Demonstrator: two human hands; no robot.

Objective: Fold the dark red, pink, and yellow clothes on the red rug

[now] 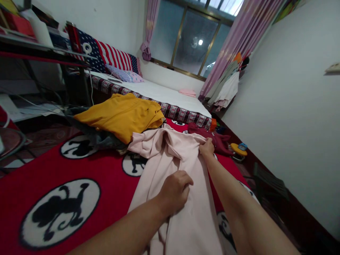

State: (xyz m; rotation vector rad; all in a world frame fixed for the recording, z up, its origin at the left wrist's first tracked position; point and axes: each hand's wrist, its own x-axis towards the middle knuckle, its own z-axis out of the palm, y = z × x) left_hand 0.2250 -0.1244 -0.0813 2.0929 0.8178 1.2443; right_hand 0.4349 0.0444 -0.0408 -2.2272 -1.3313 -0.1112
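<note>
A long pale pink garment [193, 212] lies spread on a red blanket [108, 212] with black-and-white round figures. Its collar end points away from me, and a sleeve is folded out to the left. My right hand [207, 147] is closed on the garment's upper right edge, pinching the cloth by the shoulder. Curled over the middle of the garment is my left hand [176, 193]. Its fingertips are tucked out of sight, so whether it grips cloth cannot be made out.
Yellow clothing [124, 115] is heaped at the far left, over darker cloth. Maroon clothing [209, 138] lies beyond my right hand. A white-topped bed [164, 88] stands under the window. There is a cluttered desk [34, 51] at left and a yellow stool [238, 149] at right.
</note>
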